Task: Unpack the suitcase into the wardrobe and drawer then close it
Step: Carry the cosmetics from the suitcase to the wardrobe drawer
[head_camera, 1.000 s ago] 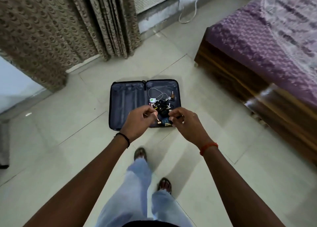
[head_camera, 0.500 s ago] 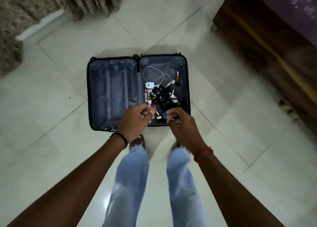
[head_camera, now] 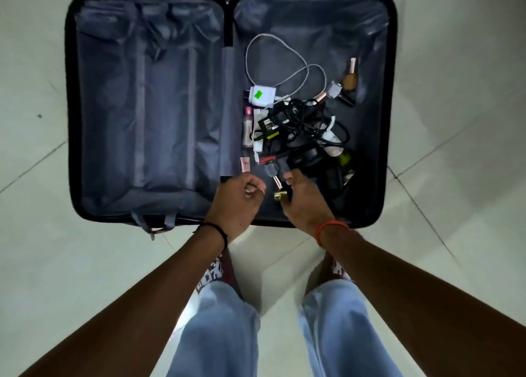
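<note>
The black suitcase [head_camera: 69, 114] lies open flat on the floor. Its left half [head_camera: 148, 106] holds nothing. In its right half lies a pile: a white charger [head_camera: 263, 96] with a white cable [head_camera: 257, 43], a black power adapter [head_camera: 274, 121] with black cords, a pink tube [head_camera: 247, 126] and small bottles [head_camera: 348, 77]. My left hand [head_camera: 236, 203] hovers over the near edge with its fingers curled and nothing visible in them. My right hand [head_camera: 303, 200] reaches beside it, fingertips against a gold-capped stick [head_camera: 278, 191]; whether it grips it is unclear.
Pale floor tiles [head_camera: 455, 120] surround the suitcase. My legs in light jeans [head_camera: 222, 334] and my feet stand right at its near edge. A grey strap [head_camera: 153, 222] hangs over the front rim on the left.
The view has dropped and closed in on the suitcase; curtain and bed have left the frame. Both hands came down to the near edge of the right half, the right one reaching the gold-capped stick.
</note>
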